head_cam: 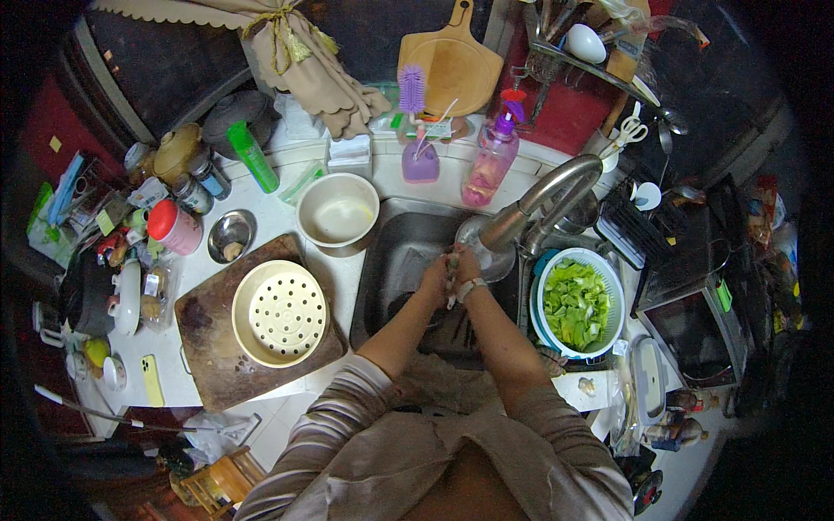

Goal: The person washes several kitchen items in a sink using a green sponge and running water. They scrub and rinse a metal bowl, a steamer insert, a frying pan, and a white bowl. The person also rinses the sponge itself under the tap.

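Over the stainless steel sink point(384, 286), my left hand point(435, 279) and my right hand point(465, 266) are pressed together. A small pale thing shows between them, too small to name, and I cannot tell which hand grips it. Beside my right hand, a round metal bowl point(500, 264) sits in the sink under the curved faucet point(508, 225). A bracelet point(470, 286) circles my right wrist. To the right of the sink stands a white colander point(618, 312) holding chopped leafy greens point(576, 303). My forearms hide part of the sink floor.
Left of the sink, a cream perforated steamer basket point(279, 312) rests on a wooden cutting board point(208, 338). A metal pot point(337, 211) stands behind it. Along the back are a pink pump bottle point(488, 163) and a purple brush holder point(420, 163). A dish rack point(629, 225) is at right.
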Action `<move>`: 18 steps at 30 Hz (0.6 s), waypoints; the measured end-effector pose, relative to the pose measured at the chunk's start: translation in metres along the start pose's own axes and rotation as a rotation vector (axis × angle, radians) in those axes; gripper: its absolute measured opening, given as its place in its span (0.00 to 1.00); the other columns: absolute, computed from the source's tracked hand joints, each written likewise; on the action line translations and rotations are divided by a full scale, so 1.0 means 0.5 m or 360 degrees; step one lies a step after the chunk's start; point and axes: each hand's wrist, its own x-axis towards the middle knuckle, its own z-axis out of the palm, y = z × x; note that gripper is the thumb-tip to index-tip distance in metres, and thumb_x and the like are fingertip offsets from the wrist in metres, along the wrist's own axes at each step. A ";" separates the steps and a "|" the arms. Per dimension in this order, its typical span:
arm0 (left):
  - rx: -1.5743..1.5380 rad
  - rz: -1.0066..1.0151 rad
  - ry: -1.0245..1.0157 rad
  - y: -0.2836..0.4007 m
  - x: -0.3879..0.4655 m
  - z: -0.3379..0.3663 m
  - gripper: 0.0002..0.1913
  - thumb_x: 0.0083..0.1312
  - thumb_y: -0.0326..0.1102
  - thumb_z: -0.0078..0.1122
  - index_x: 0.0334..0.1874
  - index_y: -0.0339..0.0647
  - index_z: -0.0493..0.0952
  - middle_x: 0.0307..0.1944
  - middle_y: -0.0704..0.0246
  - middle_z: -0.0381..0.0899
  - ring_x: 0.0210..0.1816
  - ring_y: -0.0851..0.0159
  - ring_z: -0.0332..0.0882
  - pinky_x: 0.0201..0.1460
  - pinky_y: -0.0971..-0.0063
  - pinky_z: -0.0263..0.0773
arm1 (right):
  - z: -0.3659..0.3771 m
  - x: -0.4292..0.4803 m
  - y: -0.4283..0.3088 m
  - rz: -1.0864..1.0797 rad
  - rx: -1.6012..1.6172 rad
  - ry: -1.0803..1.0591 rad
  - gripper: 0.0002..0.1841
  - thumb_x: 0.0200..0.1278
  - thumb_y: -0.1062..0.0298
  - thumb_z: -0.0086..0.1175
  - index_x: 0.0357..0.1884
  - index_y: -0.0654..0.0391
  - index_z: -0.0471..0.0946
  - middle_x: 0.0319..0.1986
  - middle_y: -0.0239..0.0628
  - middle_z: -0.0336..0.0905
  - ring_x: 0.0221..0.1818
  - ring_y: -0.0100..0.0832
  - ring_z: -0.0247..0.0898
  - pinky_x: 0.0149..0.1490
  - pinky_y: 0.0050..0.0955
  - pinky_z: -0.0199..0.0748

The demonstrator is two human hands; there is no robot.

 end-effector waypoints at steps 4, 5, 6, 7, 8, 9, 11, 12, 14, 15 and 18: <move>-0.0371 -0.0119 -0.0294 0.016 -0.024 0.002 0.20 0.64 0.44 0.44 0.57 0.47 0.63 0.55 0.68 0.65 0.52 0.59 0.67 0.48 0.62 0.67 | 0.112 -0.185 -0.198 0.0157 0.0371 -0.0013 0.31 0.57 0.59 0.48 0.63 0.54 0.54 0.42 0.40 0.71 0.42 0.36 0.70 0.45 0.32 0.69; -0.0157 -0.0022 -0.0403 0.020 -0.022 0.003 0.23 0.62 0.43 0.47 0.59 0.47 0.61 0.56 0.68 0.64 0.53 0.59 0.66 0.49 0.62 0.67 | 0.130 -0.216 -0.233 0.0125 0.0371 -0.0028 0.30 0.58 0.59 0.47 0.62 0.54 0.54 0.43 0.40 0.71 0.42 0.36 0.70 0.45 0.32 0.69; 0.0045 0.0064 -0.0436 0.023 -0.020 0.003 0.25 0.61 0.41 0.51 0.60 0.48 0.59 0.57 0.68 0.63 0.53 0.60 0.65 0.49 0.62 0.67 | 0.145 -0.239 -0.260 0.0087 0.0363 -0.0033 0.29 0.58 0.60 0.46 0.62 0.54 0.55 0.43 0.40 0.71 0.42 0.36 0.70 0.45 0.32 0.69; 0.0203 0.0130 -0.0498 0.027 -0.017 0.004 0.28 0.59 0.40 0.54 0.61 0.48 0.58 0.57 0.68 0.62 0.54 0.60 0.65 0.50 0.62 0.67 | 0.154 -0.255 -0.279 0.0037 0.0316 -0.0016 0.28 0.59 0.61 0.45 0.62 0.54 0.55 0.43 0.40 0.71 0.42 0.36 0.70 0.45 0.31 0.70; 0.0274 0.0076 -0.0481 0.032 -0.015 0.006 0.30 0.57 0.38 0.57 0.61 0.48 0.57 0.58 0.68 0.62 0.54 0.61 0.64 0.50 0.62 0.67 | 0.160 -0.266 -0.292 -0.0007 0.0273 0.0005 0.27 0.60 0.61 0.44 0.62 0.55 0.55 0.43 0.41 0.71 0.43 0.36 0.70 0.45 0.31 0.70; 0.0299 0.0001 -0.0497 0.039 -0.013 0.009 0.31 0.55 0.36 0.60 0.61 0.48 0.57 0.58 0.68 0.62 0.54 0.61 0.64 0.50 0.63 0.68 | 0.160 -0.274 -0.300 -0.0111 0.0086 0.0019 0.26 0.60 0.62 0.43 0.62 0.55 0.56 0.43 0.41 0.71 0.43 0.36 0.70 0.45 0.31 0.70; 0.0254 -0.0077 -0.0316 0.046 -0.015 0.021 0.32 0.53 0.35 0.62 0.60 0.47 0.57 0.57 0.67 0.63 0.53 0.62 0.65 0.50 0.64 0.69 | 0.156 -0.286 -0.304 -0.0122 0.0038 0.0102 0.25 0.62 0.63 0.41 0.61 0.56 0.57 0.44 0.41 0.71 0.43 0.36 0.70 0.45 0.30 0.71; 0.0183 -0.0078 -0.0118 0.044 -0.018 0.030 0.32 0.53 0.35 0.62 0.59 0.47 0.58 0.56 0.67 0.63 0.52 0.62 0.66 0.49 0.64 0.69 | 0.152 -0.292 -0.303 -0.0202 -0.0183 0.0156 0.24 0.63 0.63 0.40 0.61 0.56 0.57 0.44 0.41 0.71 0.43 0.36 0.70 0.44 0.29 0.71; 0.0185 0.0009 0.0074 0.042 -0.025 0.033 0.29 0.54 0.37 0.62 0.57 0.47 0.60 0.53 0.66 0.66 0.50 0.62 0.68 0.47 0.65 0.70 | 0.145 -0.308 -0.300 -0.0197 -0.0187 0.0181 0.22 0.64 0.65 0.38 0.60 0.57 0.58 0.44 0.42 0.71 0.43 0.36 0.70 0.44 0.29 0.71; 0.0260 0.0097 0.0067 0.038 -0.029 0.029 0.26 0.55 0.39 0.61 0.55 0.46 0.62 0.51 0.65 0.68 0.48 0.62 0.70 0.46 0.64 0.71 | 0.142 -0.314 -0.298 -0.0210 -0.0255 0.0191 0.21 0.65 0.65 0.37 0.60 0.57 0.58 0.44 0.42 0.71 0.44 0.36 0.70 0.44 0.28 0.72; 0.0031 0.0007 -0.0252 0.033 -0.027 -0.001 0.24 0.59 0.48 0.54 0.52 0.41 0.66 0.49 0.62 0.70 0.44 0.57 0.73 0.40 0.61 0.74 | 0.129 -0.317 -0.284 -0.0104 -0.0393 0.0139 0.19 0.67 0.67 0.34 0.59 0.58 0.59 0.45 0.43 0.71 0.44 0.36 0.70 0.44 0.27 0.72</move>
